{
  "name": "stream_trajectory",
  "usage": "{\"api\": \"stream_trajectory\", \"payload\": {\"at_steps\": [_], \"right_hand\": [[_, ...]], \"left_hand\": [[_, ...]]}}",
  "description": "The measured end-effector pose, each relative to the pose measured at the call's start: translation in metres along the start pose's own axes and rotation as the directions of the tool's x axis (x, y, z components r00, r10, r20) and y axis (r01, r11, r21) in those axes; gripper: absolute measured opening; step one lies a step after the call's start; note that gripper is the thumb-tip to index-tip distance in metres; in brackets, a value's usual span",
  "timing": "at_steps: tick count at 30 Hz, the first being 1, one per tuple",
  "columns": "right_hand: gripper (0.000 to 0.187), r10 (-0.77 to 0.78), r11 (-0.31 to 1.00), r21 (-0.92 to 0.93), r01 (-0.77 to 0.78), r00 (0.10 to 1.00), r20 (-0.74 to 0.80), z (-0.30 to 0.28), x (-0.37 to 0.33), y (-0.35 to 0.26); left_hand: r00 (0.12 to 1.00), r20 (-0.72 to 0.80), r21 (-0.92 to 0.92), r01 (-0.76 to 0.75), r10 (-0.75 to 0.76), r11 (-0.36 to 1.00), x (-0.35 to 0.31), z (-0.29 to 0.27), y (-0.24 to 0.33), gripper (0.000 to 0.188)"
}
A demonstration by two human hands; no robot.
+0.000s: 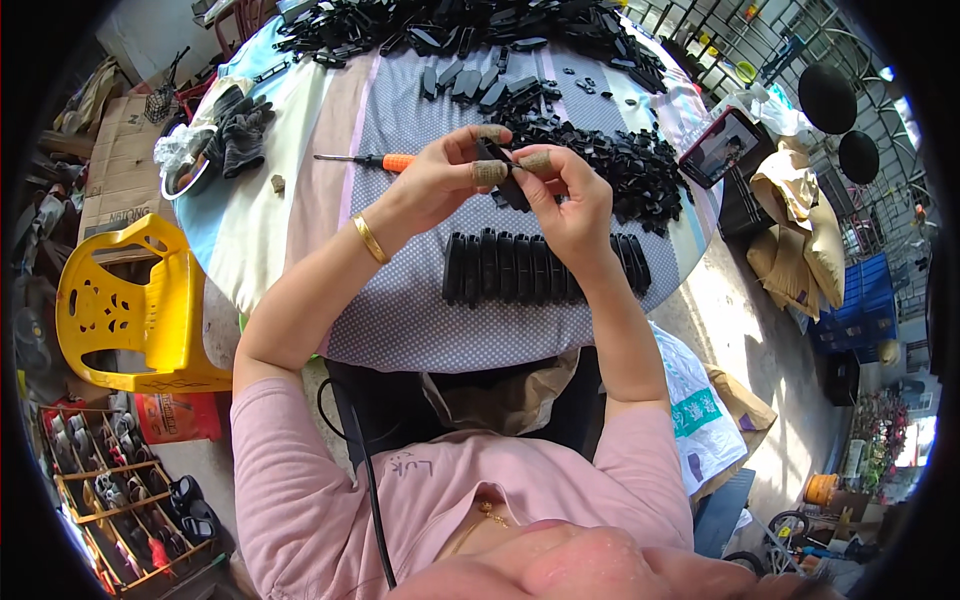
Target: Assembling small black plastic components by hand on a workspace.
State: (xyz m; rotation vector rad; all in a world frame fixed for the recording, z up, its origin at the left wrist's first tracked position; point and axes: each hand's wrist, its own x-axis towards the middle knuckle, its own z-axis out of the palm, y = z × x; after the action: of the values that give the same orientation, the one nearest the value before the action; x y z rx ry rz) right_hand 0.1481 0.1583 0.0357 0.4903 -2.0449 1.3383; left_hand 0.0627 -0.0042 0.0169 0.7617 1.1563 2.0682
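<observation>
Over the middle of a cloth-covered round table (390,325), both my hands meet at one black plastic part (512,190). My left hand (455,180), with tan wraps on its fingers, grips the part from the left. My right hand (570,195), also wrapped on a finger, pinches it from the right; the fingers partly hide it. Just below, a row of long black plastic pieces (510,268) lies side by side. An orange-handled screwdriver (395,162) rests left of my left hand. Beyond my right hand spreads a pile of small black parts (630,165).
Large heaps of black pieces (430,35) cover the table's far side. A phone on a stand (722,148) is at the right edge. Dark gloves (240,125) lie beside a white bowl (190,180) at the left. A yellow plastic chair (150,310) stands left of the table.
</observation>
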Motion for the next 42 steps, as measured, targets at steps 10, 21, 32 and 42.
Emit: {"api": "stream_trajectory", "payload": {"at_steps": [10,21,32,42], "right_hand": [[0.009,-0.313,0.925,-0.254,0.283,0.946,-0.085,-0.002,-0.001,0.004],[0.013,-0.337,0.853,-0.416,0.314,0.941,0.020,-0.002,0.000,-0.008],[0.013,-0.340,0.882,-0.353,0.312,0.940,-0.019,0.001,0.000,-0.006],[0.014,-0.279,0.934,-0.271,0.233,0.950,-0.144,0.003,-0.005,-0.002]], "left_hand": [[0.994,0.087,-0.032,0.067,-0.064,0.997,-0.011,0.022,-0.004,0.043],[1.000,-0.003,0.078,0.015,-0.015,0.997,-0.012,0.024,-0.001,0.041],[0.999,-0.011,0.003,0.039,-0.039,0.999,-0.013,0.018,-0.002,0.044],[0.999,0.049,-0.068,0.005,-0.002,0.998,-0.012,0.027,0.002,0.043]]}}
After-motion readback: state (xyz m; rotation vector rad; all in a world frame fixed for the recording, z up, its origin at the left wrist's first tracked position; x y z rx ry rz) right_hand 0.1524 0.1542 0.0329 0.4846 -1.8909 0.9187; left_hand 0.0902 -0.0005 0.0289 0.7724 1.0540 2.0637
